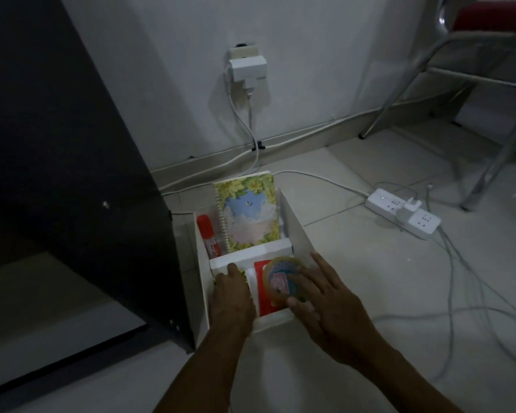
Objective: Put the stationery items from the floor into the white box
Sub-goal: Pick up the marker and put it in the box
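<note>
while you kneel over the white box [298,231] on the floor, your right hand [325,296] grips a clear tape roll [283,278] in its near compartment, above a red packet [264,296]. your left hand [231,296] rests inside on the near left; its grasp cannot be told. a spiral notebook [248,213] and red glue stick [207,234] stand in the far compartment.

Dark cabinet [72,174] tight beside box [298,231]
</note>
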